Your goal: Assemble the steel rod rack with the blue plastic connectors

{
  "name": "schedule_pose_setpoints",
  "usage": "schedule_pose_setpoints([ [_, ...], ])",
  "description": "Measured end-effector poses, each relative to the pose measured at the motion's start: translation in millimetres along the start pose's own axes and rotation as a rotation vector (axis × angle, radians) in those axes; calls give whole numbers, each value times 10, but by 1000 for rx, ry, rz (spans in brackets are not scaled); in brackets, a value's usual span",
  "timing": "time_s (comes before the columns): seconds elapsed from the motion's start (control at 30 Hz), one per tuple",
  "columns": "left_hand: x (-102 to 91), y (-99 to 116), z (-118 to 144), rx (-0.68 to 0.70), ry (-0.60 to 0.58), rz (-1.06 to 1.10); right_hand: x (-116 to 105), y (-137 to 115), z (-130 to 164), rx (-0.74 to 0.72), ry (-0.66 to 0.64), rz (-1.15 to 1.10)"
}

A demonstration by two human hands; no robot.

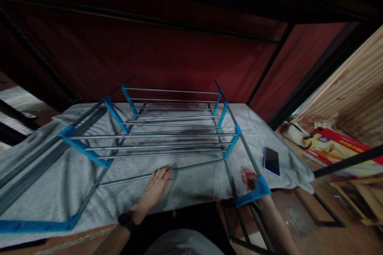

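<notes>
Rods and blue plastic brackets are making up a rack [176, 127] that is lying across a grey cloth [191, 187] spread over the bench, reaching from the far edge nearly to the near one. At the near edge the left hand [155, 187] is resting palm down on the cloth, fingers open and stretched forward, their tips touching a loose-looking rod [128, 179] that is running slantwise toward the rack's right side. A dark band [127, 220] is sitting on that wrist. The right hand [249, 179] is lying at the near right corner, tucked just behind a blue bracket [254, 195] on the rack's dark side rail; the bracket is hiding part of it, so I cannot tell whether its fingers are gripping or merely resting. A phone [271, 161] is lying face up on the cloth beside the right edge, just beyond that hand. Red fabric [167, 55] is hanging behind the bench.
</notes>
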State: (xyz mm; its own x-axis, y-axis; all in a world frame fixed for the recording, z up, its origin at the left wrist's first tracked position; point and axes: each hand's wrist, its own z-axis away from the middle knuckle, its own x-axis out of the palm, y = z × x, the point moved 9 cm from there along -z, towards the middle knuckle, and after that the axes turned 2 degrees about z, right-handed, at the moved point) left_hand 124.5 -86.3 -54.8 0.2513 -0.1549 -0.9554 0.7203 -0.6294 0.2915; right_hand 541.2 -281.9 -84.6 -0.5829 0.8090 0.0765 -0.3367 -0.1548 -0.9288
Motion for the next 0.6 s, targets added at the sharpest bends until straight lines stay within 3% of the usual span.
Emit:
schedule_pose_setpoints([
  [0.1, 4, -58, 37, -5, -61, -48, 71, 228, 173, 41, -18, 10],
  [0.23, -153, 17, -8, 14, -73, -136, 231, 239, 341, -19, -81, -14],
  [0.37, -341, -68, -49, 16, 5, -201, 41, 352, 504, -86, 64, 14],
  [0.47, -390, -197, -92, 0, 58, -190, -97, 687, 700, -18, 127, 26],
  [0.53, -345, -250, -149, -2, 56, -156, -40, 948, 862, 39, 51, 76],
  [0.6, -251, -263, -223, 8, 28, -119, 166, 1172, 1042, 75, -145, 148],
])
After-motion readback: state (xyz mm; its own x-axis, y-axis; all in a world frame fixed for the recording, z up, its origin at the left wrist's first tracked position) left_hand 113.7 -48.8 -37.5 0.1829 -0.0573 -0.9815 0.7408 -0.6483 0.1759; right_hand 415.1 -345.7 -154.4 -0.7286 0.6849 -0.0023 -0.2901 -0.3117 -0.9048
